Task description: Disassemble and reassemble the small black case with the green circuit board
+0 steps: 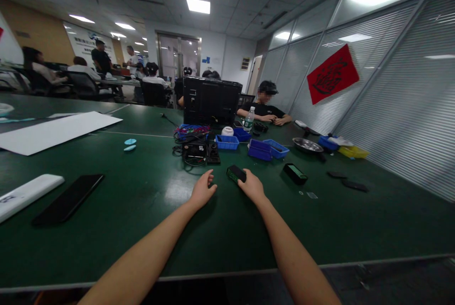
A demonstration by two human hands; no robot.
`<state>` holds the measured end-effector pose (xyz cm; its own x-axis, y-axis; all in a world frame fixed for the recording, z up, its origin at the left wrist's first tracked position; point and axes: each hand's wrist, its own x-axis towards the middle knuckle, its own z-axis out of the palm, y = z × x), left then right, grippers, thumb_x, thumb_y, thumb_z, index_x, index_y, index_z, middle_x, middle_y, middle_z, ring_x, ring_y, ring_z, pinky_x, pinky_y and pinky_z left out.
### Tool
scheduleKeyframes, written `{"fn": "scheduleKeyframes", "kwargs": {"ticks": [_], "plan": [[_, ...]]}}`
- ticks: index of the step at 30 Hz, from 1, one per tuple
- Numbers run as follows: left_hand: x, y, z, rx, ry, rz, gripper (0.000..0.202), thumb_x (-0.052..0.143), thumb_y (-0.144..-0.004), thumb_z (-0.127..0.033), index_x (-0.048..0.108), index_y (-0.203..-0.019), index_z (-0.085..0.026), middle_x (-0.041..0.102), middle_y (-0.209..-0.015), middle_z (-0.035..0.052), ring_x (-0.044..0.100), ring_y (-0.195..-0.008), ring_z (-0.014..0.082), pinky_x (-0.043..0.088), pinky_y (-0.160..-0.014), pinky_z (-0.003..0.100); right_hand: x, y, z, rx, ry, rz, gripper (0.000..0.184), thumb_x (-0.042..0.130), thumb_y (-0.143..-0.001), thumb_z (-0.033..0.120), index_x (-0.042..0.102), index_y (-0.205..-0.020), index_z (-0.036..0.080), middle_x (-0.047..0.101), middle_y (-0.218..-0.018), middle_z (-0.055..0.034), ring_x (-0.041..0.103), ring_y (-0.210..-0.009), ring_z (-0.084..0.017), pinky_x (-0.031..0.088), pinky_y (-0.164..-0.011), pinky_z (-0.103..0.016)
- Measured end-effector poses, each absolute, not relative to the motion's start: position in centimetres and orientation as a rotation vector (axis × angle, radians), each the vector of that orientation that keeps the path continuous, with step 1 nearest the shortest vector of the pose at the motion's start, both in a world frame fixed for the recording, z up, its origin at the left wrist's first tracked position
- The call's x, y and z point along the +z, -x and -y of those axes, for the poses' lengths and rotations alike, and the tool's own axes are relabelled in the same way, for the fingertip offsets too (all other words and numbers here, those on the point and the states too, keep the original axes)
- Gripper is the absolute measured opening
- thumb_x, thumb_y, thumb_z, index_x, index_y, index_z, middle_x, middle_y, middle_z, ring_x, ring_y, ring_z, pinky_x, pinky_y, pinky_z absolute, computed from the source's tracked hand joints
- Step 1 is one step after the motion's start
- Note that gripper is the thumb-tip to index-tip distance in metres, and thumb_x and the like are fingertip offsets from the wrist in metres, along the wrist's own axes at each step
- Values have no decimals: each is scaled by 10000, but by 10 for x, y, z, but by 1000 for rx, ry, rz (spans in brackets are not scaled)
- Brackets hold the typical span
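Observation:
My right hand (253,185) grips a small black box-shaped device (234,172) with a green face, close to the tabletop. To its left, my left hand (203,190) is open, with its fingers apart and nothing in them. A gap separates that hand from the device. A similar black box with a green face (295,174) lies on the table to the right. Near it are a small ring (301,193) and a clear plastic piece (312,195).
Beyond my hands are a black soldering station (195,151), blue bins (227,142), a bottle (250,118) and a monitor (212,100). A metal bowl (307,145) stands right. A black panel (69,199) and white case (30,193) lie left. A person (265,106) sits opposite.

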<state>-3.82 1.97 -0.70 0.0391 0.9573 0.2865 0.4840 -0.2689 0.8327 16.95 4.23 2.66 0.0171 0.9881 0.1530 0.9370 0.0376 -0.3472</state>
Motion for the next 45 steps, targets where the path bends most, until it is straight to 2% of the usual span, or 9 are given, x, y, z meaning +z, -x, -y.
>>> {"fn": "scheduleKeyframes", "kwargs": {"ticks": [3, 7, 10, 13, 18, 22, 28, 37, 45], "plan": [[-8, 38, -20, 1173, -1810, -1452, 576, 555, -686, -175, 398, -1240, -169, 562, -1059, 71, 545, -896, 140, 459, -803, 282, 26, -160, -36, -23, 1821, 2039, 424, 515, -759, 293, 468, -1166, 184, 553, -1092, -102, 495, -981, -244, 374, -799, -335], [-11, 38, -22, 1187, -1793, -1451, 575, 553, -683, -166, 398, -1237, -173, 560, -1057, 67, 542, -892, 141, 463, -802, 287, 26, -137, -23, -221, 1564, 2178, 465, 563, -743, 226, 452, -1190, 171, 507, -1130, -149, 426, -1012, -280, 330, -835, -401], [-12, 38, -24, 1230, -1748, -1441, 558, 502, -686, -102, 399, -1231, -163, 556, -1067, 76, 542, -899, 141, 464, -808, 294, 27, -120, -12, -253, 1366, 2276, 502, 605, -727, 286, 462, -1188, 148, 498, -1119, -171, 409, -1004, -293, 326, -827, -422], [-13, 39, -26, 1289, -1697, -1432, 564, 424, -670, -17, 410, -1216, -154, 561, -1061, 79, 548, -894, 129, 450, -843, 304, 28, -113, -7, -225, 1170, 2302, 403, 561, -759, 335, 528, -1117, 151, 532, -1063, -135, 433, -969, -264, 346, -816, -400], [-13, 39, -27, 1294, -1643, -1425, 550, 414, -684, -24, 404, -1219, -149, 565, -1042, 79, 553, -875, 123, 460, -818, 290, 22, -124, -22, -39, 1256, 1935, 312, 389, -832, 232, 568, -1067, 131, 552, -1004, -117, 479, -951, -212, 381, -842, -354], [-10, 37, -25, 1278, -1642, -1390, 509, 490, -738, -191, 386, -1234, -144, 567, -1031, 87, 565, -855, 135, 475, -768, 283, 6, -134, -41, 364, 1377, 1737, 327, 386, -804, 241, 604, -1017, 122, 582, -958, -114, 545, -897, -201, 423, -814, -339], [-2, 36, -19, 1269, -1882, -1513, 675, 602, -668, -396, 378, -1245, -128, 493, -1191, 133, 471, -1095, 228, 379, -927, 372, -11, -120, -43, 1041, 1086, 1742, 356, 389, -797, 314, 586, -1040, 144, 600, -934, -65, 536, -496, -81, 464, -545, -254], [-2, 35, -16, 1140, -1893, -1704, 766, 572, -658, -221, 228, -1337, -137, 386, -1338, 126, 383, -1212, 222, 329, -975, 318, -5, -120, -45, 1046, 1167, 1664, 305, 423, -723, 197, 589, -965, 113, 620, -750, -31, 475, -436, -57, 413, -458, -198], [5, 46, -8, 1081, -1792, -1847, 686, 533, -678, -202, 288, -1314, -123, 480, -1259, 124, 458, -1142, 219, 366, -922, 292, -6, -139, -57, 978, 1253, 1578, 209, 429, -701, 179, 584, -827, 119, 594, -648, -11, 449, -404, -56, 375, -399, -180]]}}
